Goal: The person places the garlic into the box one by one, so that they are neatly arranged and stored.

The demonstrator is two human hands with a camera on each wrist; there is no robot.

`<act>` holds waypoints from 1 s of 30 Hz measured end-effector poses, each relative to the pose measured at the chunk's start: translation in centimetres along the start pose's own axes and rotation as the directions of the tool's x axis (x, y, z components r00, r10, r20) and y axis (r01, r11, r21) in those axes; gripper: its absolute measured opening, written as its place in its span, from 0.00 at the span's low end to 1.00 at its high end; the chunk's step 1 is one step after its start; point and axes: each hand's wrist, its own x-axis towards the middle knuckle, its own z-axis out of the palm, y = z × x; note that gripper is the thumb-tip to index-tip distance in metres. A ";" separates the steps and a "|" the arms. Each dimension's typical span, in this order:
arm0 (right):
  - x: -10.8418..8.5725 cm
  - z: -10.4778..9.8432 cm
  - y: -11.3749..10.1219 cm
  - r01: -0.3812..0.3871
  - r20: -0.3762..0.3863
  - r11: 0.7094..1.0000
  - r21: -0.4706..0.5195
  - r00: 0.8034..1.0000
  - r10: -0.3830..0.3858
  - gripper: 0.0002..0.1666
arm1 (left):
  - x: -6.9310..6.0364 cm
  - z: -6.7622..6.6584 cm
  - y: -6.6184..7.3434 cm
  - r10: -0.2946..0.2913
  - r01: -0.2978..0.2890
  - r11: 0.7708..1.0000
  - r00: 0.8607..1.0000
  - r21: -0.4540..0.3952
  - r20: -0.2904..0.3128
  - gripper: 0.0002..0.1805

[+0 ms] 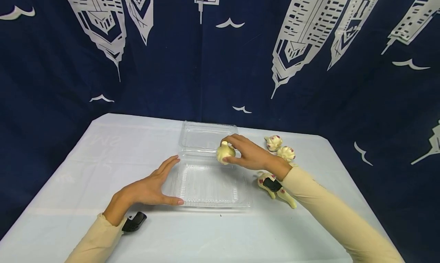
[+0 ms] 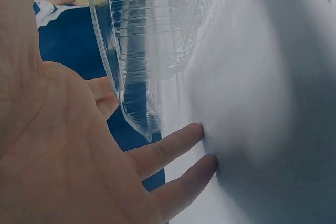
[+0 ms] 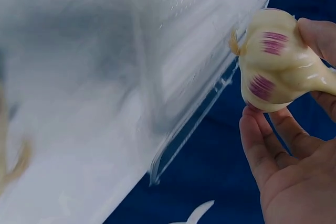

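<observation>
A garlic bulb point(image 1: 225, 153), cream with purple patches point(image 3: 273, 43), is pinched between the thumb and fingers of my right hand point(image 1: 252, 154), above the hinge side of an open clear plastic container point(image 1: 209, 182). The bulb's stem points up in the head view. My left hand point(image 1: 146, 188) is spread at the container's left side, thumb near the front left corner. In the left wrist view, two fingertips point(image 2: 194, 132) of that hand rest on the table beside the clear wall point(image 2: 152, 35); whether it touches the container I cannot tell.
Two more garlic bulbs point(image 1: 274, 142) point(image 1: 286, 153) lie at the right behind my right forearm. Another pale, purple-marked item point(image 1: 287, 198) lies by the right wrist, partly hidden by a black wrist device point(image 1: 272, 184). The container's lid point(image 1: 207, 137) lies folded back toward the dark curtain point(image 1: 206, 64).
</observation>
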 end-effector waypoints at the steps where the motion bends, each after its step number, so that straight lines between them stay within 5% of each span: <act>1: 0.3 0.2 -0.2 0.008 0.004 1.000 0.005 1.000 -0.008 0.25 | 0.0 0.0 0.0 -0.003 0.003 1.000 1.000 0.000 0.000 0.68; 19: 5.2 3.6 -4.4 -0.022 0.141 0.999 0.028 0.990 0.017 0.24 | 0.1 0.0 0.0 -0.003 0.003 1.000 1.000 0.005 0.004 0.69; 30: 6.8 6.1 -6.8 -0.142 0.102 0.987 -0.074 0.983 0.150 0.26 | 0.1 0.0 0.0 0.013 -0.013 1.000 1.000 -0.004 0.000 0.68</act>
